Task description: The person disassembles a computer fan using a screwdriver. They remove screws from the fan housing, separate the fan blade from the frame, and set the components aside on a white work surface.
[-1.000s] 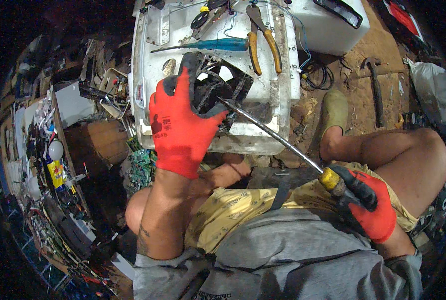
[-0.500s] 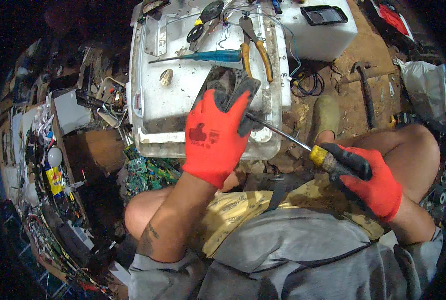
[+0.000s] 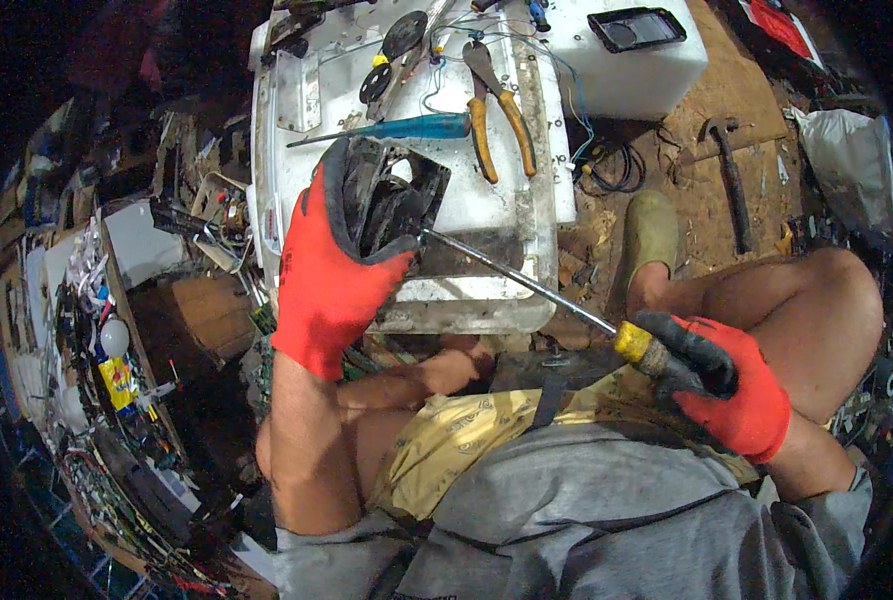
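**Handling Characteristics and Grip Points**

The black housing (image 3: 406, 205) is over the white work surface (image 3: 471, 318); whether it rests there cannot be told. The left hand (image 3: 334, 265) grasps it, thumb at the near edge, fingers along the left side, tips partly hidden. The right hand (image 3: 726, 385) is clenched around the yellow-collared handle of the long screwdriver (image 3: 526, 283), whose shaft meets the housing beside the left thumb; the tip's exact seat is unclear. The housing is probably light, stiff, and brittle at thin walls; grime may make it slippery. Hold it by 2 opposite outer edges, fingertips clear of the shaft.
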Demonstrator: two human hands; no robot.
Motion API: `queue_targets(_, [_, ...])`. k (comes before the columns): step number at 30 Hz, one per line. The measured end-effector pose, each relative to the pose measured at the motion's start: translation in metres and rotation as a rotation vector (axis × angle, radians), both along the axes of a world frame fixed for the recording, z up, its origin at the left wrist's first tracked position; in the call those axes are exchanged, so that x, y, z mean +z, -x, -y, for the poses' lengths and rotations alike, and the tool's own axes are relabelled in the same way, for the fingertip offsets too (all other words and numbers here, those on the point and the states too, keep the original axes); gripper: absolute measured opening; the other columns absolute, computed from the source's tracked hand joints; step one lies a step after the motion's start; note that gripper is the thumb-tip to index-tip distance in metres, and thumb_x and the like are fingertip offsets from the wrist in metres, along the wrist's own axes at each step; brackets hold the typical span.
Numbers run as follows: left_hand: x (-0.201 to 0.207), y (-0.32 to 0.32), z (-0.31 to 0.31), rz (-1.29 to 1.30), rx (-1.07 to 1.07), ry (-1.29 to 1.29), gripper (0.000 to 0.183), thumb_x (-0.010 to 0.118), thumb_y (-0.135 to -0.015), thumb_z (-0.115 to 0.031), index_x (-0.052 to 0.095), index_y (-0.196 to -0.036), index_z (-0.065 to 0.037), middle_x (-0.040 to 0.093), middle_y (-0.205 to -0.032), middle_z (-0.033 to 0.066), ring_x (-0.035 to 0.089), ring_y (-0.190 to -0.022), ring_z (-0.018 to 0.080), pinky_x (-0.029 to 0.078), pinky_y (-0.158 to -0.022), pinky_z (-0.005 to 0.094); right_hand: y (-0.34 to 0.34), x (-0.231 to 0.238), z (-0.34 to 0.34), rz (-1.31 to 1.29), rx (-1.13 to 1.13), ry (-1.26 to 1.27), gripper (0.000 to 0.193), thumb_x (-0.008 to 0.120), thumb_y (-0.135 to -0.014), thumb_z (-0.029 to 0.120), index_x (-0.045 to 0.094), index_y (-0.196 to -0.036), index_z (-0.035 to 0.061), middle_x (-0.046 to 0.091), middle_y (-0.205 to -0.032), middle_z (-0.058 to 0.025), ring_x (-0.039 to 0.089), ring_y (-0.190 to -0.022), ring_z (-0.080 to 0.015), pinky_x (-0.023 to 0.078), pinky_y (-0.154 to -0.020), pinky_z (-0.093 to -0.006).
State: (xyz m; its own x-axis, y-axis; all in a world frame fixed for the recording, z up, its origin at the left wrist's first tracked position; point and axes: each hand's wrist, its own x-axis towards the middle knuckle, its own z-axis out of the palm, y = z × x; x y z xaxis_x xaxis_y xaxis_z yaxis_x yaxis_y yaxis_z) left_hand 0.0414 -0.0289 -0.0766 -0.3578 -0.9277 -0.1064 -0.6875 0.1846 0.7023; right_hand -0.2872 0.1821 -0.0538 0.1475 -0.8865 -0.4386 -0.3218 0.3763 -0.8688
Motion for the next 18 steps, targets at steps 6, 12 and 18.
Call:
queue_targets(6, [0.003,-0.005,0.005,0.080,0.016,0.023,0.096,0.083,-0.066,-0.008,0.036,-0.149,0.001,0.058,-0.128,0.0224,0.059,-0.118,0.0366,0.045,-0.107,0.0393,-0.006,-0.001,0.004,0.010,-0.007,0.101,0.060,0.074,-0.077,0.001,0.057,-0.134,0.0021,0.066,-0.119,-0.0161,0.064,-0.112,-0.0314,0.049,-0.098,-0.0386])
queue_targets(12, [0.012,-0.010,0.010,0.187,-0.008,0.049,0.098,0.081,-0.069,-0.010,0.030,-0.151,0.006,0.054,-0.137,0.0274,0.055,-0.127,0.0381,0.043,-0.109,0.0389,-0.009,-0.006,0.009,-0.031,-0.057,0.161,0.056,0.071,-0.080,0.006,0.057,-0.134,0.0024,0.065,-0.114,-0.0182,0.066,-0.106,-0.0324,0.051,-0.091,-0.0396])
queue_targets(18, [0.020,-0.012,0.006,0.203,0.033,-0.050,0.097,0.081,-0.070,-0.020,0.030,-0.148,0.007,0.056,-0.133,0.0303,0.057,-0.124,0.0410,0.045,-0.106,0.0412,-0.013,0.002,0.027,-0.259,0.037,0.274,0.062,0.073,-0.078,0.013,0.054,-0.137,0.0063,0.061,-0.109,-0.0201,0.063,-0.099,-0.0402,0.052,-0.086,-0.0432])
